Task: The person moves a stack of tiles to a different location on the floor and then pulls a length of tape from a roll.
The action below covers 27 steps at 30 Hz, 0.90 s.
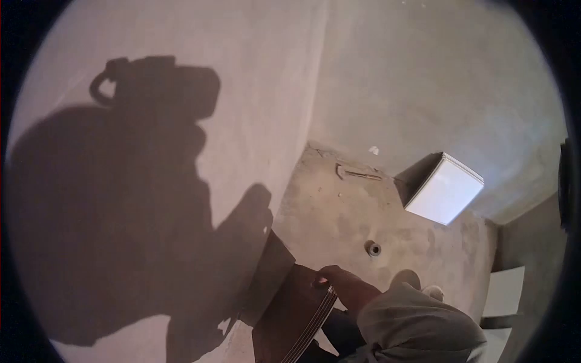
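Note:
My right hand [331, 277] comes in from the lower right, beside a grey cloth garment [417, 323]. Its fingers curl over the upper corner of a stack of dark brown tiles [290, 308]. Several thin layers show along the stack's right edge, and the stack stands tilted near the wall at bottom centre. The frame cuts off its lower end. My left hand is not visible.
A white stack of tiles [446, 189] leans by the far wall [423, 72]. A hammer-like tool [360, 174] and a small round ring-shaped object [374, 248] lie on the stained floor [339, 224]. A large shadow [121, 224] covers the left wall.

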Motion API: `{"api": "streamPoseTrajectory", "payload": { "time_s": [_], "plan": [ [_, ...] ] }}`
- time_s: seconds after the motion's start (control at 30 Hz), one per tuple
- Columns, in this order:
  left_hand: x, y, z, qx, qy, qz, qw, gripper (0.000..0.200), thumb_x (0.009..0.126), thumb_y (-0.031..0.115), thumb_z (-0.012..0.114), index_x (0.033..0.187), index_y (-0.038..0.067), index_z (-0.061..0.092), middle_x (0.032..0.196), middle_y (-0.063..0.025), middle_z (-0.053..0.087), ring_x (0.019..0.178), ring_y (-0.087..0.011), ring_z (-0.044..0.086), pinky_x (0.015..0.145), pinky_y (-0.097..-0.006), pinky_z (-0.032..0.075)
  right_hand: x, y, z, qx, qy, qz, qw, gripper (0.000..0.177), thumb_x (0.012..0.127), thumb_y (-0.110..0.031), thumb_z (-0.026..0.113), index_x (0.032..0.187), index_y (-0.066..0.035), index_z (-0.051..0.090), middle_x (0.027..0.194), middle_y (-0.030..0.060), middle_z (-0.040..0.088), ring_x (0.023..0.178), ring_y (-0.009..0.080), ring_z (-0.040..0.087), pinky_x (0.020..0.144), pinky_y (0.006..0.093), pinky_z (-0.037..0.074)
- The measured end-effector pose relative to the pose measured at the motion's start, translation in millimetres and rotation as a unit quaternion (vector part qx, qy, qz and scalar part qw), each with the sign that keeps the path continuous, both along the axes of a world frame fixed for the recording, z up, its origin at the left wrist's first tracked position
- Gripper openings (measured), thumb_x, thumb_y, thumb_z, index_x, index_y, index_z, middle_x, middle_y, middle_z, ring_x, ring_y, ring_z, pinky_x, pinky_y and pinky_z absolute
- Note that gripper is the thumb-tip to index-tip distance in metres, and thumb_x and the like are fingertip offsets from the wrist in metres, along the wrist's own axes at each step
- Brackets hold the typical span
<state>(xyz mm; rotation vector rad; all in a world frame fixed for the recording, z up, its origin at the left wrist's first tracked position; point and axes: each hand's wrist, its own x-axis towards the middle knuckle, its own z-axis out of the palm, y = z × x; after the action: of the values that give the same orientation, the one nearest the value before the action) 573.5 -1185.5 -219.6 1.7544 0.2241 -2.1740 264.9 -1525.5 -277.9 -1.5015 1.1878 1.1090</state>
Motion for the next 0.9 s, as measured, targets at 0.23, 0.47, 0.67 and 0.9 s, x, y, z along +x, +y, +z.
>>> {"api": "streamPoseTrajectory", "payload": {
  "time_s": [0.23,0.47,0.67,0.9],
  "plan": [
    [11.0,10.0,65.0,-0.016,0.005,-0.147,0.989,0.059,0.090,0.048,0.033,0.119,-0.001,0.046,0.102,-0.0182,0.059,0.091,-0.0310,0.059,0.084,-0.0462,0.046,-100.7,85.1,128.6,-0.023,0.077,-0.199,0.977,0.063,0.065,-0.060,0.062,0.111,-0.015,0.059,0.120,0.0052,0.052,0.112,0.0202,0.048,0.090,0.0339,0.039],
    [-13.1,-14.6,98.0,0.057,-0.018,-0.385,0.921,0.058,0.090,0.048,0.033,0.120,-0.001,0.045,0.102,-0.0179,0.060,0.092,-0.0305,0.059,0.084,-0.0462,0.046,-228.2,198.9,137.7,0.042,0.031,-0.302,0.952,0.059,0.065,-0.058,0.062,0.106,-0.016,0.062,0.113,0.0092,0.057,0.102,0.0201,0.053,0.088,0.0353,0.040],
    [-75.7,-83.2,124.3,0.073,-0.085,-0.502,0.857,0.057,0.091,0.047,0.033,0.121,0.000,0.045,0.101,-0.0176,0.060,0.093,-0.0301,0.058,0.084,-0.0462,0.045,-311.1,300.8,165.5,0.022,0.027,-0.432,0.901,0.066,0.070,-0.062,0.054,0.117,-0.015,0.055,0.126,0.0090,0.048,0.118,0.0249,0.043,0.097,0.0384,0.033],
    [-203.8,-139.4,125.4,0.066,-0.064,-0.352,0.932,0.054,0.090,0.046,0.038,0.118,0.000,0.048,0.099,-0.0151,0.061,0.088,-0.0256,0.059,0.081,-0.0382,0.047,-440.2,310.9,168.6,-0.019,-0.045,-0.580,0.813,0.065,0.071,-0.063,0.052,0.109,-0.012,0.060,0.113,0.0107,0.057,0.107,0.0271,0.053,0.090,0.0360,0.039]
  ]
}}
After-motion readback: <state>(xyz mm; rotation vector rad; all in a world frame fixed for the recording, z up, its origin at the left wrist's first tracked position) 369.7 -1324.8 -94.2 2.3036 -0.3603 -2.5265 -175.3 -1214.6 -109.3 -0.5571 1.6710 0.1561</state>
